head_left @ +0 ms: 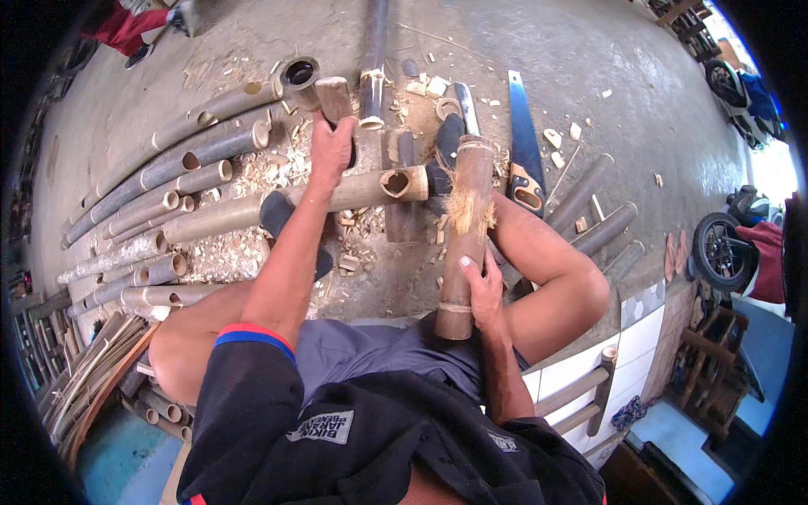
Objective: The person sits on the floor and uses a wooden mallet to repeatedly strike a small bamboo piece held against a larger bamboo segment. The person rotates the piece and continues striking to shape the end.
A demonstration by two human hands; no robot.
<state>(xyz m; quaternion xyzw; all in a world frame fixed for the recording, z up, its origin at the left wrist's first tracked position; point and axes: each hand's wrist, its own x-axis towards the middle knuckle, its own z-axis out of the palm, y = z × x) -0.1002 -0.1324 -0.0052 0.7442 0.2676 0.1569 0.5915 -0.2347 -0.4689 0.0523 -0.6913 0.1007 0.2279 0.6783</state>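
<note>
Wrapping its fingers round the lower half of a brown bamboo section (473, 172), the right hand (484, 286) lays its thumb along the wall in the head view. The section is a stout, fairly straight cylinder with a ringed node near its lower end; midway up, the smooth skin gives way to a shaggy tuft of frayed, straw-coloured fibres (465, 215). A bamboo pole (358, 192) with a ragged hole lies crosswise on the grey concrete floor (471, 50), among pale, angular wood chips (362, 244). Beyond lies a handsaw (525, 126) with a flat blue blade and a wooden handle.

The section's long axis runs away from the person, its near end by the grey shorts (362, 345) and its far end leaning slightly right, toward the saw.

The section is in front of the body, right of the left hand (332, 150), which is well apart from the right one. That hand is clamped on a pale wooden piece (334, 97) with a blunt end; its exact kind cannot be told. Just beside stands a dark-mouthed bamboo cup (300, 74).
</note>
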